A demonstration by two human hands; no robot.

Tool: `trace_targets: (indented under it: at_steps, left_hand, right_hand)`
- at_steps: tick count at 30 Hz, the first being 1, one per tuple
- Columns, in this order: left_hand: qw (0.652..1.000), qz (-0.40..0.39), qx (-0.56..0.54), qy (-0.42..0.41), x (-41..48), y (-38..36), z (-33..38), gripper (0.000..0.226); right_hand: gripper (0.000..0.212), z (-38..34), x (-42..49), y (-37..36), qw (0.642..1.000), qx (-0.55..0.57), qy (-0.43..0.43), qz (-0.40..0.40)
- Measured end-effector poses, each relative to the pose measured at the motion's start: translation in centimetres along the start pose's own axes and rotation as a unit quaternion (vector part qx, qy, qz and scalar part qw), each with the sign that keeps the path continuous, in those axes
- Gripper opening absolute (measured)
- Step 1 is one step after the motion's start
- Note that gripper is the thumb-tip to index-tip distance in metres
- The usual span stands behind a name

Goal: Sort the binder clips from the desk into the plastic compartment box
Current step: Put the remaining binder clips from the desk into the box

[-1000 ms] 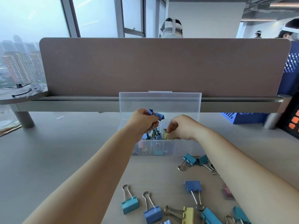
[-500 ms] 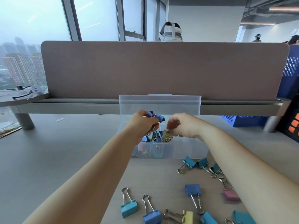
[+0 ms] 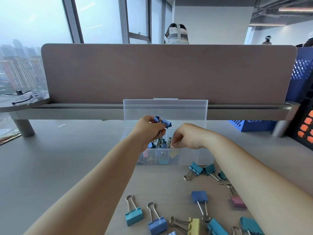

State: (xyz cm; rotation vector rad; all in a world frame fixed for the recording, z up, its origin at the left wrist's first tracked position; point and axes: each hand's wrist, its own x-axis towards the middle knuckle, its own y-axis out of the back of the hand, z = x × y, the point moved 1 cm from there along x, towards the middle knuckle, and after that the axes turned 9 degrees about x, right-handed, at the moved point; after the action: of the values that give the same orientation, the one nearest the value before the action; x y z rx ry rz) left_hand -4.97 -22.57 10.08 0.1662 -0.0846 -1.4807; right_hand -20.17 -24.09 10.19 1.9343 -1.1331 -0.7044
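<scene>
The box (image 3: 191,156) sits on the tabletop (image 3: 67,158) at frame centre, its lid (image 3: 165,110) standing open behind it against the divider panel (image 3: 169,72). Stored clips (image 3: 162,143) lie in its left compartments. Above it the left hand (image 3: 149,126) holds a bunch of clips (image 3: 162,122), with the right hand (image 3: 188,135) just to its right. Loose clips (image 3: 199,196) lie before the box, lower right.

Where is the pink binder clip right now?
The pink binder clip lies on the desk at lower right of the head view, beside the right forearm, just right of a blue clip.
</scene>
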Motion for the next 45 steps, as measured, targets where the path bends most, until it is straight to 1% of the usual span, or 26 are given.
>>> trace_targets:
  at_steps: [3, 7, 11, 13, 15, 18, 21, 25, 28, 31, 34, 37, 41, 45]
  left_hand:
    - [1.000, -0.001, 0.000, -0.002, 0.0, 0.0, 0.1, 0.015]
    - [1.000, 0.000, 0.000, -0.001, -0.1, -0.1, 0.1, 0.013]
    - [1.000, -0.004, 0.002, 0.000, -0.2, -0.2, -0.1, 0.011]
    - [1.000, -0.004, -0.004, 0.001, -0.2, -0.2, -0.1, 0.012]
    - [1.000, -0.005, -0.008, -0.003, -0.2, 0.0, 0.0, 0.013]
    - [1.000, -0.008, -0.008, -0.005, -0.2, 0.2, 0.0, 0.012]
    - [1.000, -0.003, -0.016, -0.005, -0.2, 0.2, 0.0, 0.013]
    - [1.000, -0.003, -0.013, -0.004, -0.3, 0.1, -0.1, 0.015]
    - [1.000, -0.006, -0.021, 0.000, -0.3, -0.1, -0.3, 0.015]
    - [0.999, -0.009, -0.031, 0.002, -0.3, -0.3, -0.3, 0.017]
    - [1.000, -0.007, -0.022, 0.004, -0.3, -0.3, -0.3, 0.015]
    - [1.000, -0.006, -0.016, 0.001, -0.4, -0.1, -0.3, 0.016]
    - [1.000, -0.008, -0.024, 0.002, -0.4, 0.1, -0.4, 0.018]
    - [1.000, -0.010, -0.027, 0.006, -0.4, 0.0, -0.4, 0.016]
  right_hand:
    - [0.015, -0.3, -0.1, 0.1, 1.000, 0.009, -0.010, -0.004]
    - [0.005, -0.5, -0.1, 0.0, 0.999, -0.051, -0.007, 0.002]
    - [0.005, -0.3, 0.3, -0.6, 0.997, -0.069, -0.026, 0.009]
    - [0.002, 0.2, 0.5, -0.8, 0.998, -0.043, -0.034, 0.030]
    - [0.011, 0.4, 0.4, -0.5, 0.998, -0.020, -0.045, 0.048]
    - [0.020, -0.1, 0.1, 0.2, 0.998, -0.007, -0.062, 0.019]
    - [0.016, -0.6, -0.1, 0.8, 0.997, -0.011, -0.071, -0.001]
    - [0.005, -0.8, 0.1, 0.4, 0.997, -0.017, -0.078, -0.002]
    - [0.004, -0.4, 0.1, 0.1, 0.994, 0.040, -0.100, 0.017]
    - [0.010, 0.0, 0.0, -0.1, 0.989, 0.090, -0.117, 0.030]
    - [0.008, -0.2, 0.0, -0.1, 0.988, 0.107, -0.104, 0.047]
    - [0.007, -0.4, -0.2, 0.3, 0.992, 0.089, -0.063, 0.070]
    - [0.011, -0.7, -0.2, -0.3, 0.999, -0.001, -0.033, 0.036]
    - [0.013, -0.5, -0.1, -0.2, 0.999, -0.001, -0.044, 0.022]
